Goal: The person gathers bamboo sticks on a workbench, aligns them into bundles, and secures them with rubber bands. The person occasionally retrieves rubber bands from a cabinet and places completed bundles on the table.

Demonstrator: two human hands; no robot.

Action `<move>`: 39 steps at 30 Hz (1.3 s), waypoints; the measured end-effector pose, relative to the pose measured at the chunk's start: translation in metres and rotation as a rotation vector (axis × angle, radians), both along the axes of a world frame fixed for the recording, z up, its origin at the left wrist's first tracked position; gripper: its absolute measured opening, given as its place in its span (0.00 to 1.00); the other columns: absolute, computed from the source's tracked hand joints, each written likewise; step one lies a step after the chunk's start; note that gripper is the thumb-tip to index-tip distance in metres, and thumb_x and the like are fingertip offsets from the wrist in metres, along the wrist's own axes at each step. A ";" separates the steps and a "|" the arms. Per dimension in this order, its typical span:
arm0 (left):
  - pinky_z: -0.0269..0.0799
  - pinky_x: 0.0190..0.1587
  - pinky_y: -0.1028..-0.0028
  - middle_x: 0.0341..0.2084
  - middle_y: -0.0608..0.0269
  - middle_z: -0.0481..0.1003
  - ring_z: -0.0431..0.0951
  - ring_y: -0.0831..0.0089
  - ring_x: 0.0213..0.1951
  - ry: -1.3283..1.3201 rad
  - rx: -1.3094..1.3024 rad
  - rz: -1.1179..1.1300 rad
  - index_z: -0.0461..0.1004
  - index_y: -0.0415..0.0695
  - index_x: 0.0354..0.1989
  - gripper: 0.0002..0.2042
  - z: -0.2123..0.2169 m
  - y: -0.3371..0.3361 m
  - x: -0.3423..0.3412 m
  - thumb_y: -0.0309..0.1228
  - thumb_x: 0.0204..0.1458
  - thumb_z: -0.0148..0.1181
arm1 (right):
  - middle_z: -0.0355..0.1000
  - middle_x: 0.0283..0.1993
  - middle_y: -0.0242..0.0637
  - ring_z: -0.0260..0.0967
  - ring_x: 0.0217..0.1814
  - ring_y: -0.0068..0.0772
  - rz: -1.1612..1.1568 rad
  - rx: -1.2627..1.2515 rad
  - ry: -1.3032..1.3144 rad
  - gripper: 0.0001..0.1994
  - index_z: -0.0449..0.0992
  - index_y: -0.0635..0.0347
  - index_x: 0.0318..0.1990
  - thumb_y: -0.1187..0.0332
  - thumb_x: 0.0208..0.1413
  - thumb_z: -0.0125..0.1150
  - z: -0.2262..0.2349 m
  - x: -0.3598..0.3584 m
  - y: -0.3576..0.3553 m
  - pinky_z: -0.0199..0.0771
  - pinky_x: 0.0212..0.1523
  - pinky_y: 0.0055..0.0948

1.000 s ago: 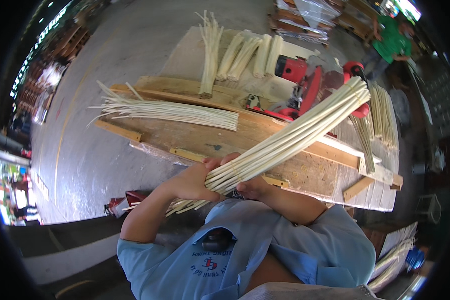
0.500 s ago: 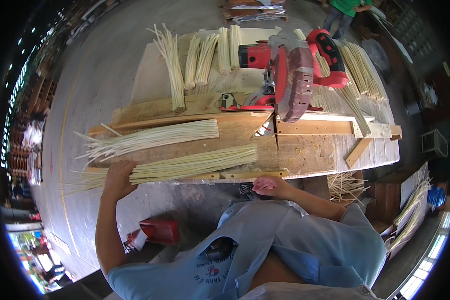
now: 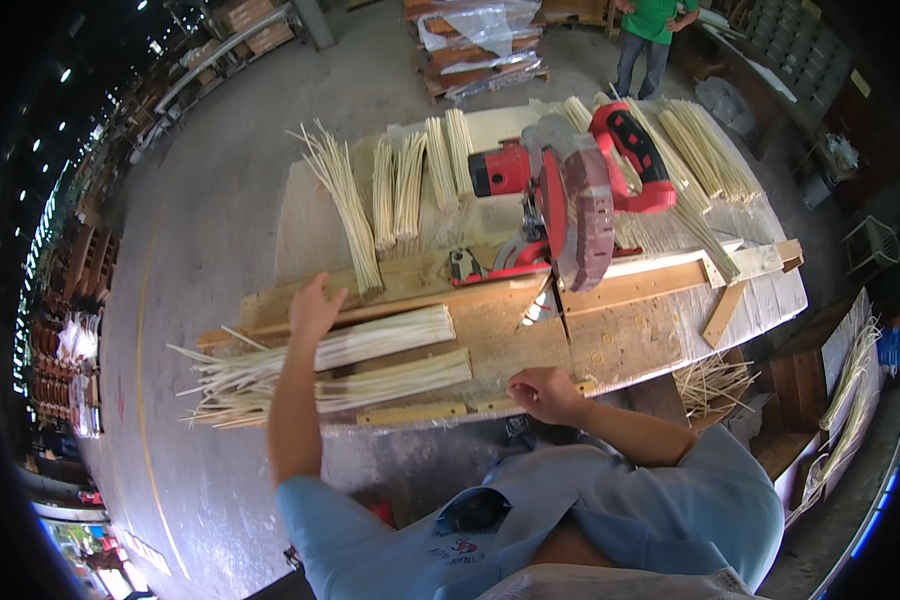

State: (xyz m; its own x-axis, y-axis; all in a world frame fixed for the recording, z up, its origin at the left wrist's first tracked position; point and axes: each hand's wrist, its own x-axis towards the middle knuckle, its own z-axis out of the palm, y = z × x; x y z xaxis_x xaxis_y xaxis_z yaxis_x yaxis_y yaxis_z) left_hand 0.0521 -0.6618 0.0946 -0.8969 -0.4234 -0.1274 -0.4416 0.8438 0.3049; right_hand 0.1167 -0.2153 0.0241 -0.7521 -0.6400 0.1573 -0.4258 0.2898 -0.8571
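I am reaching my open left hand [image 3: 315, 305] over the pale bundle of thin split cane strips [image 3: 370, 345] on the wooden workbench [image 3: 610, 345], grasping nothing, while my loosely curled, empty right hand [image 3: 545, 392] is bracing on the bench's near edge, steadying me.

A red saw [image 3: 570, 195] is seen on the bench [image 3: 630, 340]. Bundles of pale sticks [image 3: 410, 180] are laid behind it. Wrapped pallets [image 3: 480, 45] are placed on the floor [image 3: 200, 200], and a person in green [image 3: 650, 30] is seen beside them.
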 end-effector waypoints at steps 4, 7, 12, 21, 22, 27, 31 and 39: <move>0.68 0.64 0.59 0.60 0.45 0.72 0.71 0.50 0.62 -0.134 -0.063 0.180 0.64 0.37 0.66 0.38 -0.045 -0.005 -0.073 0.52 0.53 0.64 | 0.74 0.25 0.38 0.74 0.27 0.44 0.014 0.021 0.152 0.02 0.78 0.55 0.32 0.69 0.53 0.64 -0.019 0.004 -0.023 0.73 0.28 0.39; 0.71 0.61 0.60 0.58 0.44 0.73 0.74 0.53 0.60 -0.087 0.060 0.239 0.66 0.32 0.63 0.41 -0.081 0.003 -0.099 0.53 0.49 0.68 | 0.70 0.21 0.35 0.72 0.25 0.42 -0.015 0.107 0.272 0.05 0.76 0.54 0.28 0.68 0.53 0.64 -0.020 0.005 -0.020 0.71 0.26 0.39; 0.77 0.44 0.64 0.39 0.49 0.82 0.82 0.59 0.42 -0.091 0.304 0.233 0.77 0.34 0.48 0.32 -0.097 0.004 -0.108 0.52 0.47 0.71 | 0.69 0.21 0.30 0.70 0.22 0.38 -0.048 0.017 0.392 0.05 0.77 0.54 0.27 0.70 0.50 0.68 -0.024 0.006 -0.020 0.70 0.23 0.36; 0.74 0.29 0.61 0.30 0.66 0.78 0.78 0.68 0.31 0.028 1.317 0.441 0.76 0.52 0.37 0.14 -0.058 -0.017 -0.086 0.47 0.52 0.67 | 0.72 0.24 0.34 0.73 0.28 0.43 0.025 0.005 0.285 0.03 0.76 0.55 0.28 0.70 0.50 0.65 -0.021 0.004 -0.021 0.74 0.29 0.41; 0.74 0.24 0.65 0.24 0.64 0.77 0.77 0.66 0.23 0.160 1.349 0.482 0.76 0.50 0.37 0.16 -0.058 -0.010 -0.083 0.49 0.54 0.64 | 0.72 0.24 0.35 0.73 0.28 0.43 0.021 0.011 0.266 0.03 0.75 0.54 0.28 0.71 0.50 0.65 -0.023 0.004 -0.020 0.73 0.28 0.41; 0.76 0.26 0.64 0.29 0.63 0.78 0.79 0.68 0.28 0.409 1.449 0.442 0.75 0.48 0.44 0.17 -0.048 0.012 -0.040 0.48 0.57 0.61 | 0.71 0.23 0.34 0.72 0.26 0.43 0.009 0.007 0.226 0.02 0.76 0.54 0.28 0.71 0.49 0.64 -0.025 0.004 -0.016 0.72 0.27 0.40; 0.79 0.27 0.64 0.30 0.60 0.78 0.80 0.67 0.29 0.636 1.507 0.379 0.74 0.41 0.45 0.15 -0.043 0.066 -0.005 0.41 0.60 0.58 | 0.71 0.22 0.34 0.72 0.25 0.43 -0.056 -0.021 0.139 0.02 0.78 0.55 0.28 0.72 0.47 0.65 -0.028 0.003 -0.015 0.73 0.27 0.39; 0.79 0.31 0.64 0.39 0.53 0.74 0.78 0.64 0.34 1.054 1.343 0.372 0.65 0.32 0.54 0.18 -0.035 0.160 0.039 0.32 0.62 0.53 | 0.71 0.22 0.36 0.72 0.25 0.44 -0.035 -0.075 0.080 0.02 0.78 0.59 0.29 0.72 0.49 0.65 -0.031 0.004 -0.009 0.73 0.27 0.39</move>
State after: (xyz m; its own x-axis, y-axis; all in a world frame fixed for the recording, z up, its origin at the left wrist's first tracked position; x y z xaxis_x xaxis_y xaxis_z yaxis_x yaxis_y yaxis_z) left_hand 0.0916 -0.5019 0.0601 -0.7075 -0.7066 -0.0084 0.2940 -0.3052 0.9058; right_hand 0.1205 -0.2240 -0.0067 -0.7568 -0.5981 0.2637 -0.4844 0.2423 -0.8406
